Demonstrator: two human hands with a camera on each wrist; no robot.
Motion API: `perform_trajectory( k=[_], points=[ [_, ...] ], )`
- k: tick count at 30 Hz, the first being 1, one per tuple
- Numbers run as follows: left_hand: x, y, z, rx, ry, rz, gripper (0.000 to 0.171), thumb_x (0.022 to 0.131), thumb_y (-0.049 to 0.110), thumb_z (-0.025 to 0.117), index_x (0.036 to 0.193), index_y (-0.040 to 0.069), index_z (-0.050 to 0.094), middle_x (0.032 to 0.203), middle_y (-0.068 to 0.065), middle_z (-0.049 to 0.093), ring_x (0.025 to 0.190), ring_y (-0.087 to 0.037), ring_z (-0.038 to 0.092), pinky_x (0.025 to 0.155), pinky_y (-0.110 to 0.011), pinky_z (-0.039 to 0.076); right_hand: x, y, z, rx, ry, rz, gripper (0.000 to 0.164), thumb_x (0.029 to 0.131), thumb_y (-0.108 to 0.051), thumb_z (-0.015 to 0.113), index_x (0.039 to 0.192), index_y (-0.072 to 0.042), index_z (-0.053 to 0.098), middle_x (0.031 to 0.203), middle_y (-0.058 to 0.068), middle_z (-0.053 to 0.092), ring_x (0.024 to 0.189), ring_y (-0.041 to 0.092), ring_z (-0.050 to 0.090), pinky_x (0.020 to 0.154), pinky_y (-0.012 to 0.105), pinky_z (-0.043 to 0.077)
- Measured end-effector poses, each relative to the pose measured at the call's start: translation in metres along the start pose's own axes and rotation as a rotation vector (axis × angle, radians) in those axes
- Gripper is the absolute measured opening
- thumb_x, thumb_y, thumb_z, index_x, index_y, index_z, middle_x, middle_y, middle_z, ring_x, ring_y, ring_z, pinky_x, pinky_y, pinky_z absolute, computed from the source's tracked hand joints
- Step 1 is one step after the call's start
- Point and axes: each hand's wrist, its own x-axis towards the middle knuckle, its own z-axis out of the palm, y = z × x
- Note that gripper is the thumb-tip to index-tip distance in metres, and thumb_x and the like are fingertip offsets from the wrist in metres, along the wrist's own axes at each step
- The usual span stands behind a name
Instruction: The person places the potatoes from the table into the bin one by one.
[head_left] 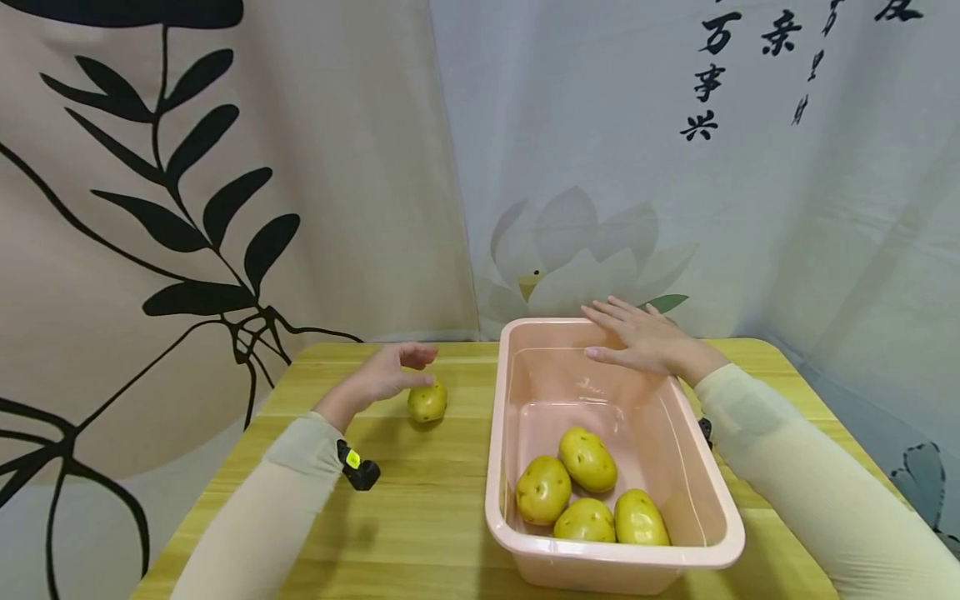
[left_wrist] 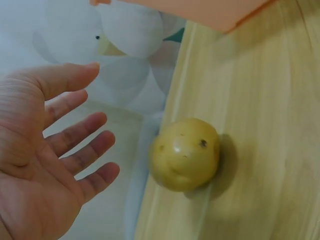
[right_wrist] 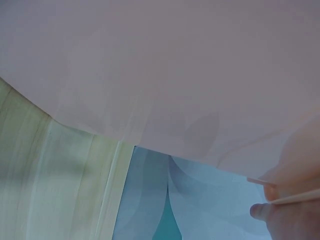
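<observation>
My left hand [head_left: 378, 377] is held just behind and left of a single yellow potato [head_left: 427, 402] on the table. In the left wrist view its fingers are spread and loosely bent, with a gap between them and the potato [left_wrist: 185, 156]. My right hand [head_left: 647, 343] rests on the far right corner of a pink plastic tub [head_left: 497, 450], fingers stretched across the rim and thumb over the inside. Several potatoes [head_left: 588, 460] lie together at the tub's near end. The tub's outer wall [right_wrist: 150, 65] fills most of the right wrist view.
The wooden table [head_left: 420, 517] carries the tub on its right half. Behind it hangs a curtain [head_left: 360, 167] printed with dark leaves, a lotus and writing, close to the table's far edge. A small black device [head_left: 360, 471] is strapped at the left wrist.
</observation>
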Motion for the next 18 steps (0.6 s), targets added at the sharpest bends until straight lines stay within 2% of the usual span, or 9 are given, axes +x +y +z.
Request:
perform_trajectory(
  k=[6,11,18],
  points=[
    [0.008,-0.015,0.012,0.075,0.013,0.003,0.052,0.087,0.019,0.072,0.135,0.01,0.054,0.132,-0.012,0.054,0.122,-0.034,0.047,0.104,-0.052,0.036,0.001,0.0,0.0,-0.001,-0.001,0.002,0.082,0.089,-0.073,0.037,0.155,-0.031,0.014,0.16,0.003,0.013,0.147,0.029,0.003,0.108,0.067,0.003],
    [0.013,-0.025,0.024,0.095,0.017,-0.021,0.052,0.086,0.019,0.074,0.134,0.008,0.055,0.134,-0.014,0.054,0.123,-0.037,0.047,0.102,-0.05,0.038,0.001,-0.001,0.0,-0.005,-0.012,0.0,0.083,0.089,-0.074,0.036,0.155,-0.029,0.014,0.16,0.002,0.012,0.147,0.029,0.002,0.108,0.068,0.003],
    [0.018,-0.031,0.034,0.138,0.046,-0.033,0.053,0.085,0.02,0.075,0.133,0.008,0.056,0.133,-0.01,0.056,0.123,-0.033,0.048,0.103,-0.046,0.039,0.001,0.0,0.0,-0.002,-0.009,0.004,0.083,0.088,-0.074,0.036,0.155,-0.029,0.014,0.161,0.002,0.012,0.147,0.029,0.002,0.109,0.067,0.003]
  ],
)
